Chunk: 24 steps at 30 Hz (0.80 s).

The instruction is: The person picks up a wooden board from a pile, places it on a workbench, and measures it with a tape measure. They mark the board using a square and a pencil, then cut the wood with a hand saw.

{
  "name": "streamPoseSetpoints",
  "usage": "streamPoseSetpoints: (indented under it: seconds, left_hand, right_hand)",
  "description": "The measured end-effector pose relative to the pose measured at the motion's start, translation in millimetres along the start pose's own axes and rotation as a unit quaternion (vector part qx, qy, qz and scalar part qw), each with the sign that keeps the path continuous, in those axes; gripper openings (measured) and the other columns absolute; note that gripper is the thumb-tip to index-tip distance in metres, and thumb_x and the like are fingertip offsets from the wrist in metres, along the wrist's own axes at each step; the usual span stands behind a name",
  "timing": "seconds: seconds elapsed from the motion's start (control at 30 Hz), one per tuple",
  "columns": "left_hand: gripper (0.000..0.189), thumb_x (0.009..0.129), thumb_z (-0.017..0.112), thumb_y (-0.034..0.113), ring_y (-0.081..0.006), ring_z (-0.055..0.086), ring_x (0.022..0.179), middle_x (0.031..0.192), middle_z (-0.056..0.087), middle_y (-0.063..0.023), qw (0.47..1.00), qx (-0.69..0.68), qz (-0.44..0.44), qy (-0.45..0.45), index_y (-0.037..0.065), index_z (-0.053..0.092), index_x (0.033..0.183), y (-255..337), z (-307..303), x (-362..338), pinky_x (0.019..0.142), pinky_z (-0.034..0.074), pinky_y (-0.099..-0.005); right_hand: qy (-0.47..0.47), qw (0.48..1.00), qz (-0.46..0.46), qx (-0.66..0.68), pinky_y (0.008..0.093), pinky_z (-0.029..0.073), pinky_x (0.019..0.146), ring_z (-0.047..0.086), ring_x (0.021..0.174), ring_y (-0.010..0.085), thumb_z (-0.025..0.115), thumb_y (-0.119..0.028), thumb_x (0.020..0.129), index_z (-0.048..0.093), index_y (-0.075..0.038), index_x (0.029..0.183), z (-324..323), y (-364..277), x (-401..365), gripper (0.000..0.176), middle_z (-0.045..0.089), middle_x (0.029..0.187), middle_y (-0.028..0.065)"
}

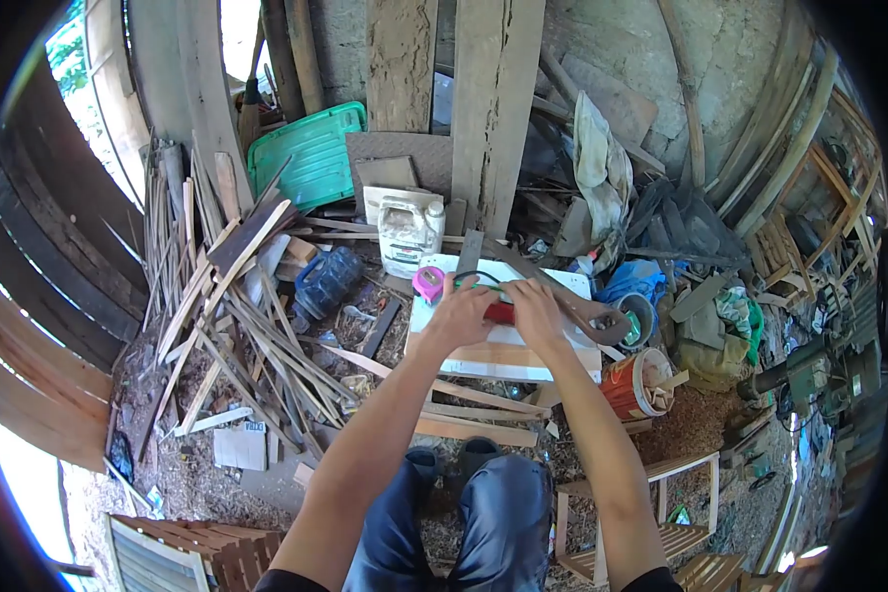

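Both my hands are over a low white work surface [464,367]. My left hand [456,318] has its fingers bent around a small item beside a red object [500,313]. My right hand [536,314] is at the right end of that red object, its fingers closed near a thin green strip. What exactly each hand grips is hidden by the fingers. A pink tape measure [428,283] lies left of my left hand. Behind the hands a dark handsaw with a wooden handle [602,321] lies across the surface, and a narrow grey wood piece [470,254] points away.
A white jug [409,233] stands behind the surface, a blue container [328,283] to its left. Wood strips [257,345] are heaped at left. A red bucket [629,385] with wood scraps and a dark bucket [638,320] stand at right. Small wooden frames [651,476] sit near my legs.
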State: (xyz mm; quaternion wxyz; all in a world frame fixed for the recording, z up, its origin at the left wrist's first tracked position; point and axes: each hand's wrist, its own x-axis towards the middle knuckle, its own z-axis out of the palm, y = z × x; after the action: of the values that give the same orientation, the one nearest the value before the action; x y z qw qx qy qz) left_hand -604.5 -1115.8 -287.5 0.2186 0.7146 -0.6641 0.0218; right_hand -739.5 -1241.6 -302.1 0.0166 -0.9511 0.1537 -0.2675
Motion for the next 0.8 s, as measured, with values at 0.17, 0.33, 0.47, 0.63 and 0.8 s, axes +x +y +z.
streamPoseSetpoints:
  seconds: [0.17, 0.33, 0.47, 0.63, 0.8]
  left_hand:
    - [0.039, 0.072, 0.076, 0.022, -0.0258, 0.051, 0.116, 0.108, 0.062, -0.0041, 0.999, 0.034, 0.012, 0.011, 0.012, 0.062, 0.106, 4, 5, 3, 0.102, 0.028, -0.0523]
    - [0.039, 0.074, 0.074, 0.017, -0.0229, 0.054, 0.109, 0.104, 0.061, -0.0032, 0.997, 0.043, 0.062, 0.008, 0.009, 0.057, 0.109, 6, -1, 2, 0.099, 0.032, -0.0487]
    - [0.040, 0.076, 0.072, 0.016, -0.0228, 0.055, 0.107, 0.105, 0.060, -0.0055, 0.996, 0.041, 0.083, 0.006, 0.007, 0.055, 0.110, 11, -12, 3, 0.099, 0.032, -0.0456]
    - [0.042, 0.078, 0.067, 0.004, -0.0333, 0.053, 0.109, 0.116, 0.052, -0.0166, 0.997, -0.026, 0.073, 0.016, -0.001, 0.050, 0.117, 24, -27, 8, 0.095, 0.041, -0.0416]
    - [0.047, 0.080, 0.061, -0.005, -0.0370, 0.052, 0.111, 0.117, 0.050, -0.0213, 0.979, -0.165, 0.074, 0.094, -0.004, 0.042, 0.123, 30, -53, -3, 0.093, 0.045, -0.0400]
  right_hand:
    - [-0.080, 0.996, 0.021, -0.013, 0.0358, 0.041, 0.085, 0.055, 0.102, 0.0230, 0.053, -0.008, 0.083, 0.064, -0.010, 0.107, -5, 0, 18, 0.027, 0.062, 0.100, 0.0065]
    - [-0.158, 0.985, 0.062, 0.024, 0.0440, 0.043, 0.084, 0.058, 0.098, 0.0335, 0.056, -0.007, 0.083, 0.060, -0.006, 0.098, -7, 6, 21, 0.016, 0.058, 0.103, 0.0142]
    - [-0.096, 0.994, 0.035, 0.039, 0.0485, 0.043, 0.083, 0.060, 0.093, 0.0384, 0.058, -0.009, 0.082, 0.055, -0.001, 0.098, -23, 9, 15, 0.018, 0.055, 0.103, 0.0194]
    - [-0.013, 0.993, 0.108, 0.051, 0.0522, 0.038, 0.079, 0.059, 0.084, 0.0430, 0.051, -0.005, 0.085, 0.044, -0.001, 0.104, -66, -6, 21, 0.021, 0.061, 0.087, 0.0228]
    - [0.037, 0.937, 0.311, 0.155, 0.0484, 0.044, 0.075, 0.063, 0.082, 0.0424, 0.050, -0.014, 0.091, 0.046, 0.000, 0.103, -89, -16, -2, 0.019, 0.063, 0.077, 0.0253]
